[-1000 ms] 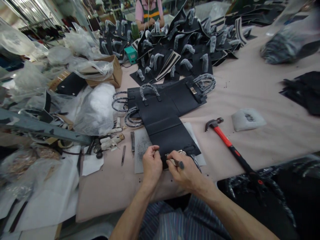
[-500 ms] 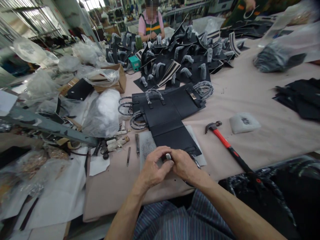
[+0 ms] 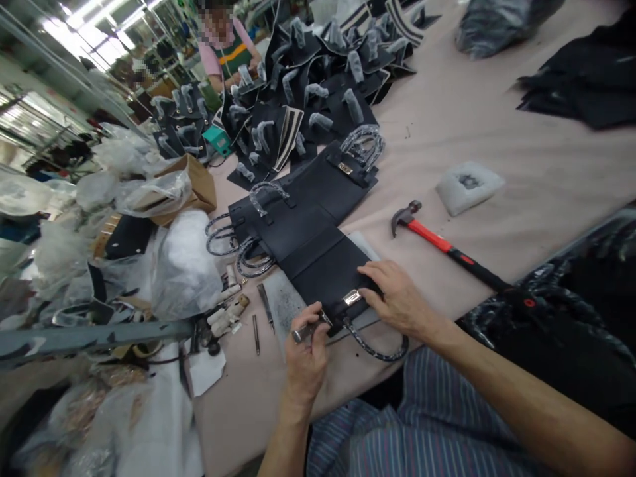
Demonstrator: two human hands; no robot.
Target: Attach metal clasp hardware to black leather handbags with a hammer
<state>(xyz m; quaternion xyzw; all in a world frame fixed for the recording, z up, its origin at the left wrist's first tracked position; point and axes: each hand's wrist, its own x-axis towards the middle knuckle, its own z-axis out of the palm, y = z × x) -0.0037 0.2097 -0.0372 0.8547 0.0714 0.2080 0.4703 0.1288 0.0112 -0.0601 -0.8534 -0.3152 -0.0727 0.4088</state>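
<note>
My left hand (image 3: 305, 358) is closed around a short metal punch-like tool (image 3: 299, 333), with its blunt end pointing toward me and its other end by the bag's edge. Under both hands lies a black handbag (image 3: 325, 265), flat, with a shiny metal clasp (image 3: 352, 298) near its front edge. The fingers and thumb of my right hand (image 3: 397, 298) grip the bag's right side, just beside the clasp. A plastic-wrapped handle (image 3: 375, 351) loops from the bag's front edge toward my lap. A pale board (image 3: 285, 305) shows partly beneath the bag.
A claw hammer (image 3: 437, 245) with a red and black handle lies right, below a white block (image 3: 470, 187). More black bags (image 3: 298, 215) lie behind. A thin rod (image 3: 256, 334) rests left, near plastic bags (image 3: 183, 265). A co-worker (image 3: 226, 46) sits beyond the heaped pieces.
My hands, together over the bag's front edge before, have moved apart. The clasp is uncovered, my right hand has gone to the bag's right side, and the view has shifted.
</note>
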